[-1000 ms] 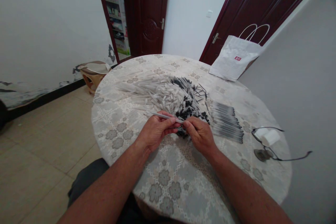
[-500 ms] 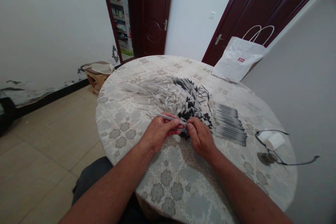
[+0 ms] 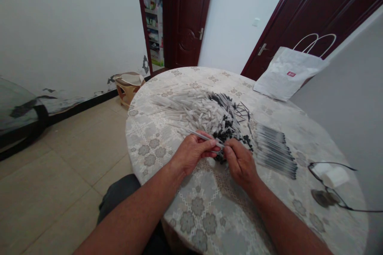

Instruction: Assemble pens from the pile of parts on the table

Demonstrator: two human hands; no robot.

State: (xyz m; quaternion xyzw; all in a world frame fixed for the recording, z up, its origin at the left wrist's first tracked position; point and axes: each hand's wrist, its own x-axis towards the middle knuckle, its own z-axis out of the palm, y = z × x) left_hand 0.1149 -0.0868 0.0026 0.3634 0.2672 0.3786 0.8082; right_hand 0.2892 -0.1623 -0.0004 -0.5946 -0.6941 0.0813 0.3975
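Between thumb and fingers, my left hand (image 3: 191,153) holds a slim pale pen barrel (image 3: 200,135) that slants up to the left. My right hand (image 3: 242,163) is closed at the barrel's right end, thumb and forefinger pinched together; whatever small part is in them is hidden. Just beyond my hands lies a heap of long translucent tubes (image 3: 176,105) and short whitish pieces (image 3: 209,114). Small black pieces (image 3: 224,127) and thin black sticks (image 3: 223,100) border it on the right. Right of my right hand, assembled-looking pens (image 3: 277,153) with dark ends lie side by side in rows.
A flowered cloth covers the round table (image 3: 191,211). Eyeglasses (image 3: 329,187), a white roll-like object (image 3: 335,177) and a dark round object (image 3: 323,198) lie at the right. A white paper bag (image 3: 289,73) stands at the far right edge. A stool (image 3: 128,87) is at the left.
The view has swung left, so everything appears farther right. My hands stay together on the pen barrel, with little change in their grip.
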